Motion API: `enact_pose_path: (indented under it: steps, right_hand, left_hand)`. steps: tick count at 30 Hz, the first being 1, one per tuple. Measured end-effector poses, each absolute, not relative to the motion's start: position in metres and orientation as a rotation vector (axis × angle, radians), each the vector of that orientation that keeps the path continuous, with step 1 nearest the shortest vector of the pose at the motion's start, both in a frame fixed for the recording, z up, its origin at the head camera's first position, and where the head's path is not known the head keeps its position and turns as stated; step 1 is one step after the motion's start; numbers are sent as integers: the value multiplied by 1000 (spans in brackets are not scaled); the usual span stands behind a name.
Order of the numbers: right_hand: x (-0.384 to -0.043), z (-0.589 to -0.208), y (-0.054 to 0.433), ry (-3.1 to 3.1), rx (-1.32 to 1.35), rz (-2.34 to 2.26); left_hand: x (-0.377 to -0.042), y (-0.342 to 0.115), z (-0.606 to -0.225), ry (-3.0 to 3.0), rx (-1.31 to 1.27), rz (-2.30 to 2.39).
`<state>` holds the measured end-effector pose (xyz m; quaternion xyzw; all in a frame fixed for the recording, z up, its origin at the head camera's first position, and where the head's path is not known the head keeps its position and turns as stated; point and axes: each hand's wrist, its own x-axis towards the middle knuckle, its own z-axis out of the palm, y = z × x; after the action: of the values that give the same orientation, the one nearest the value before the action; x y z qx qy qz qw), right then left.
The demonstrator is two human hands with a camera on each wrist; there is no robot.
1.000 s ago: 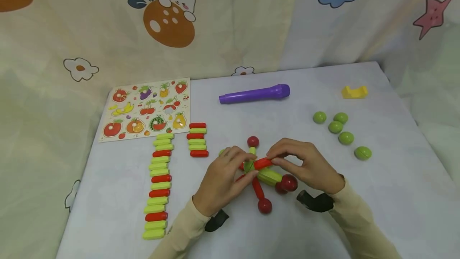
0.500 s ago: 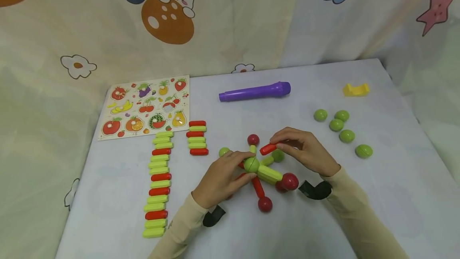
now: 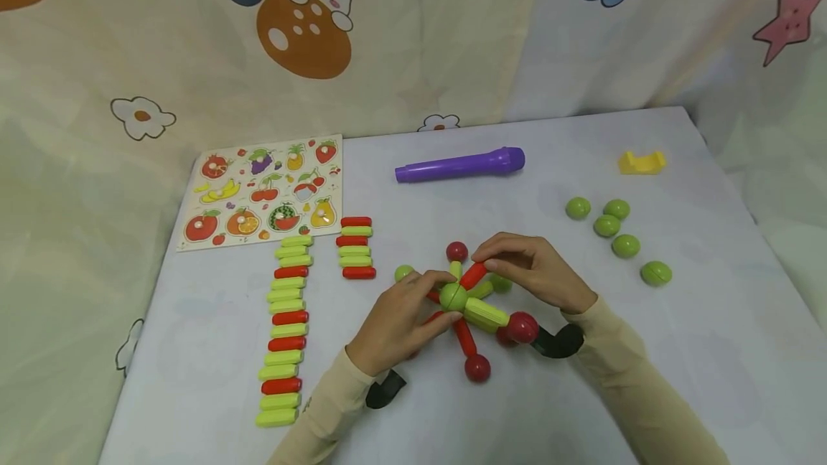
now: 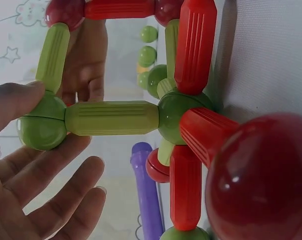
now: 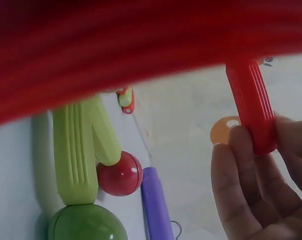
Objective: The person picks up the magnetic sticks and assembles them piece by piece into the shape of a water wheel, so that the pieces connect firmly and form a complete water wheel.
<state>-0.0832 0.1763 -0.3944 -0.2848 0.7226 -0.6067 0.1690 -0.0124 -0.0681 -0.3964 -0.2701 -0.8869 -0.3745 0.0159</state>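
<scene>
My right hand (image 3: 536, 268) pinches a ridged red plastic rod (image 3: 474, 275), slanting away rightward; my left hand (image 3: 399, 318) pinches a glossy green ball (image 3: 454, 298).

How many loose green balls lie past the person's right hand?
5, beyond the right hand: a back-left ball, a back-right ball, a middle ball in front of them, a fourth ball nearer, and the nearest ball, furthest right. None there looks hidden.

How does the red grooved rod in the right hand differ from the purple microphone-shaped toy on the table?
The red grooved rod is short; the purple microphone-shaped toy is longer. The rod has lengthwise grooves, while the toy widens at one end. The right hand pinches the rod; the toy lies untouched on the white table. Both are elongated.
</scene>
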Motion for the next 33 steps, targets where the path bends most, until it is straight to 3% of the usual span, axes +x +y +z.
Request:
enact_pose_path:
  steps: [11,15,21,33]
  right_hand:
    - [-82,-399,184,2149,-765,-1695]
    - [-82,-398,195,2211,-713,-1685]
    - [-84,-400,219,2308,-666,-1729]
    - [-81,-406,227,2317,-626,-1764]
  left_hand:
    - [-15,-73,-391,-2782,-829,-1181]
    - [-20,-103,-386,-2803,-664,-1127]
    - [-33,-153,-404,-2939,-355,-613]
    - [-36,-155,-427,-3073,-274,-481]
